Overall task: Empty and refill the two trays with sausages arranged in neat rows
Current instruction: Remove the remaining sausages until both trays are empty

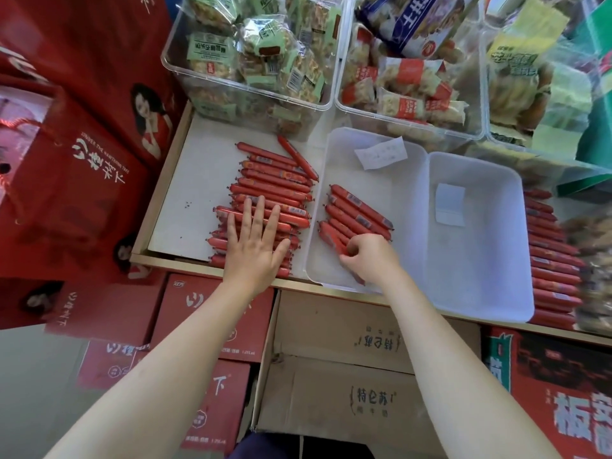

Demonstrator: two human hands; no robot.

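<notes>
Sausages [271,207] are mostly sitting in a loose heap on the white shelf board [185,180], just left of the two trays, and that heap is what the refill draws from. They lie with their long axes running roughly left-right, tilted a bit, so they're already close to parallel with the few lying in the left tray [397,180]. The right tray [480,246] has no sausages in it, only a slip of paper on its floor, and a second stack of sausages [553,260] lines up along its far right side.

Left hand [256,246] is flat on the heap, fingers straight and spread, pressing down on top without gripping anything. It's clearly the nearer hand to the supply pile. Right hand [367,260] is down inside the left tray at its near edge, fingers curled around a sausage or two at the end of the small row [357,213] forming there. I can't tell exactly how many it's got.

My guess is the next move is sliding more across from the heap, keeping that same orientation so they drop straight into the row.
</notes>
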